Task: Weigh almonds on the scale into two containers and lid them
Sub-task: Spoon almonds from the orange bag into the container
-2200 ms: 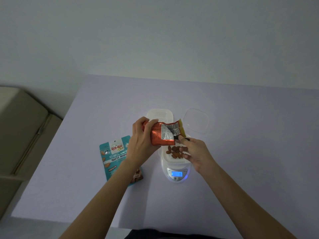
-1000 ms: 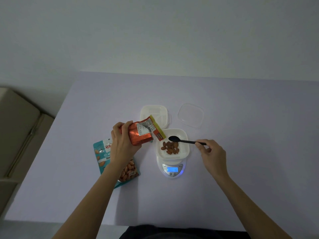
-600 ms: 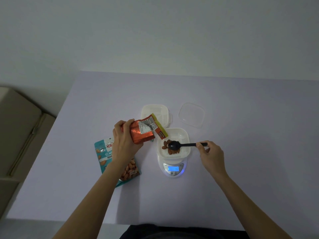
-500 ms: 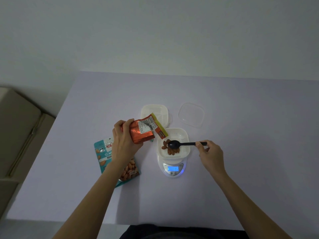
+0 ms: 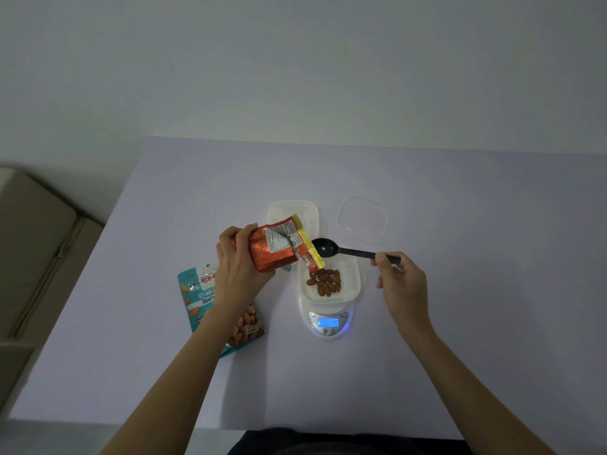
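Observation:
A white container (image 5: 353,274) with several almonds (image 5: 324,280) in it stands on a white scale (image 5: 328,323) whose blue display is lit. My left hand (image 5: 241,267) grips an orange foil bag (image 5: 279,247), tilted with its open mouth over the container's left rim. My right hand (image 5: 399,284) pinches the handle of a black spoon (image 5: 331,248); its empty bowl hovers at the bag's mouth, above the container's far edge. A second white container (image 5: 289,210) stands behind the bag, partly hidden by it. A clear lid (image 5: 363,220) lies to its right.
A teal almond pouch (image 5: 203,290) lies flat to the left of the scale, partly under my left forearm. The lilac table (image 5: 476,323) ends at a near edge and a left edge. A beige sofa (image 5: 33,251) stands to the left of the table.
The spoon has lifted out of the container and swung back up to the bag's mouth, with its bowl empty. The bag has tilted a little more over the container.

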